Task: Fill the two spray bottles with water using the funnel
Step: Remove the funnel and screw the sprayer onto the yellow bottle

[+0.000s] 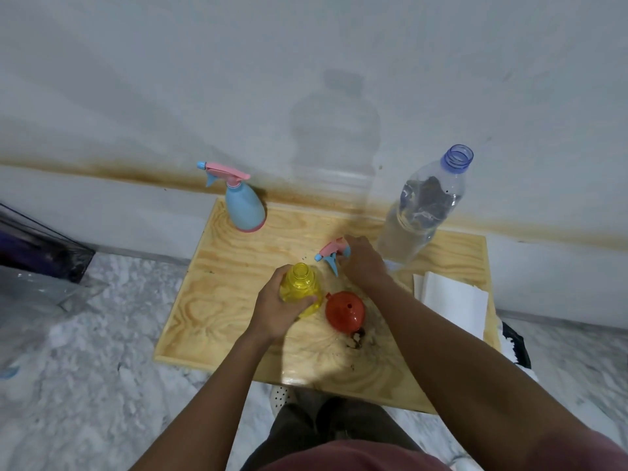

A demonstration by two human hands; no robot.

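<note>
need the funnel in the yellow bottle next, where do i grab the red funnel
Pinch the red funnel by its cone wall near the spout, coming from above: it appears to sit wide rim down, spout up, beside the yellow bottle.

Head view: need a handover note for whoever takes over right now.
Left grip holds the yellow spray bottle upright on the wooden table, neck open.
Right grip holds a detached pink-and-blue spray head just behind that bottle.
Red funnel lies on the table beside the yellow bottle, not in any neck.
Water bottle, uncapped and partly full, stands back right. Blue spray bottle, head on, stands back left.
Done: yellow bottle opened.
Left: seat funnel, pour, refit head, then repeat on the blue one. Fill levels in both spray bottles unreadable.
</note>
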